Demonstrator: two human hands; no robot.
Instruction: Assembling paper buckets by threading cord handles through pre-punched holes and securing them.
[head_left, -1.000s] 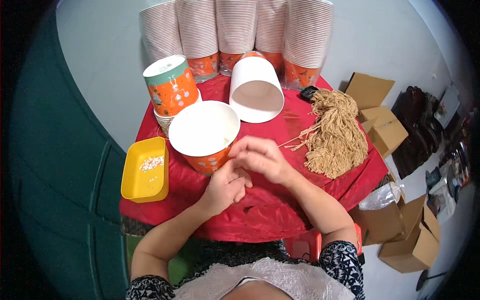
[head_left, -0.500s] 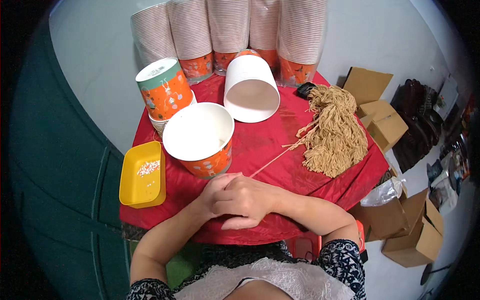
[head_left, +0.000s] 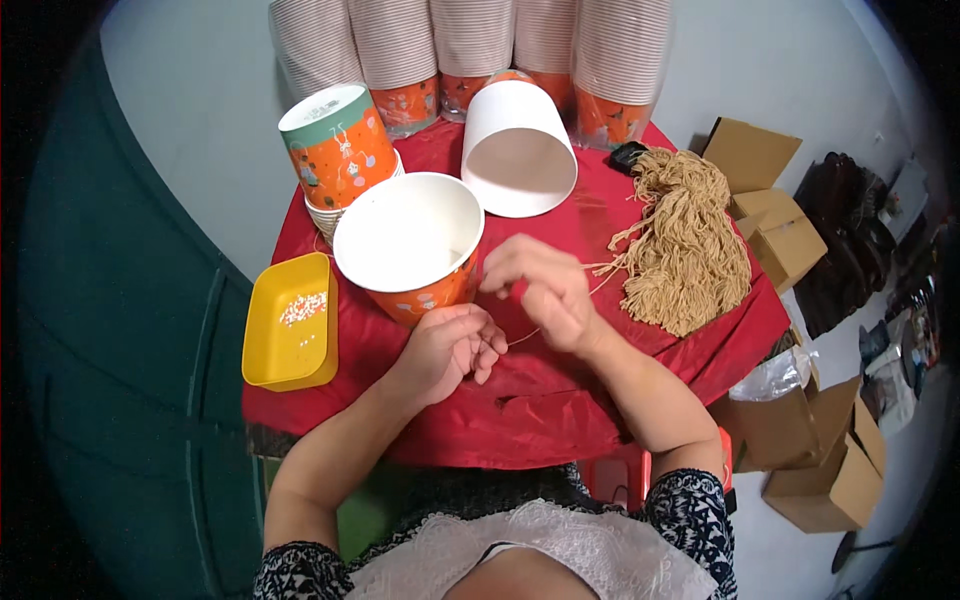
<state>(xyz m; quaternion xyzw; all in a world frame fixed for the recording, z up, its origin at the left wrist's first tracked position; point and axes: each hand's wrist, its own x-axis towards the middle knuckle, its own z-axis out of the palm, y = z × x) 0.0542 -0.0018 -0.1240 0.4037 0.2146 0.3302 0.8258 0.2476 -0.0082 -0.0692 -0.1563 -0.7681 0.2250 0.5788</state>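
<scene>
A white-rimmed paper bucket [head_left: 425, 300] with an orange printed side stands upright in front of me. My left hand [head_left: 450, 345] is at its near lower side, with the fingers curled in and closed on a thin tan string [head_left: 525, 337]. That string runs right, past my other hand, to a thick bundle of tan strings [head_left: 690, 250]. My right hand [head_left: 548, 295] is raised just right of the bucket, slightly blurred, fingers bent round toward the thumb. Whatever its fingertips hold is hidden or too small to see.
A yellow tray [head_left: 290, 372] with small white and orange bits stands at left. Behind are an overturned stack of buckets [head_left: 340, 160], a bucket on its side [head_left: 515, 110] and tall wrapped stacks [head_left: 395, 50]. Cardboard boxes [head_left: 825, 460] sit on the floor at right.
My hands, clasped together before, are now apart. The right hand has moved up and right beside the bucket; the left has turned its fingers up. The view has shifted slightly.
</scene>
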